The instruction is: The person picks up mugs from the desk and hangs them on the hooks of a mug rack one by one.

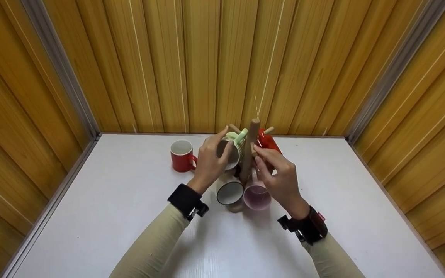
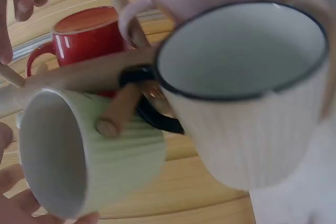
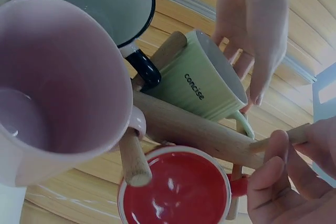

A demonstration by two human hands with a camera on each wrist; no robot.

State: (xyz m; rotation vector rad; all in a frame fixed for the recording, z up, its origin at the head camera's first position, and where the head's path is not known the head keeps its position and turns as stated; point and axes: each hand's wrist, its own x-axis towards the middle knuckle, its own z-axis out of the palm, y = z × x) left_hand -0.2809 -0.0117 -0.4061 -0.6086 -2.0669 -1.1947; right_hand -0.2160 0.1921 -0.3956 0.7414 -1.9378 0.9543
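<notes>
My left hand (image 1: pixel 210 159) holds the pale green mug (image 3: pixel 197 85), its fingers about the rim and the thumb near the handle. The mug lies tilted beside the post of a wooden mug tree (image 1: pixel 253 133), its handle at an upper peg. My right hand (image 1: pixel 283 179) pinches another upper peg (image 3: pixel 261 146) between thumb and fingertips. Lower on the tree hang a white mug with a black rim (image 2: pixel 257 135) and a pink mug (image 1: pixel 257 196), openings towards me. Behind the right hand hangs a red mug (image 3: pixel 176 187).
A second red mug (image 1: pixel 182 159), white inside, stands upright on the white table (image 1: pixel 129 216) left of the tree, its handle close to my left hand. Wood-panelled walls (image 1: pixel 203 65) enclose the table at the back and sides.
</notes>
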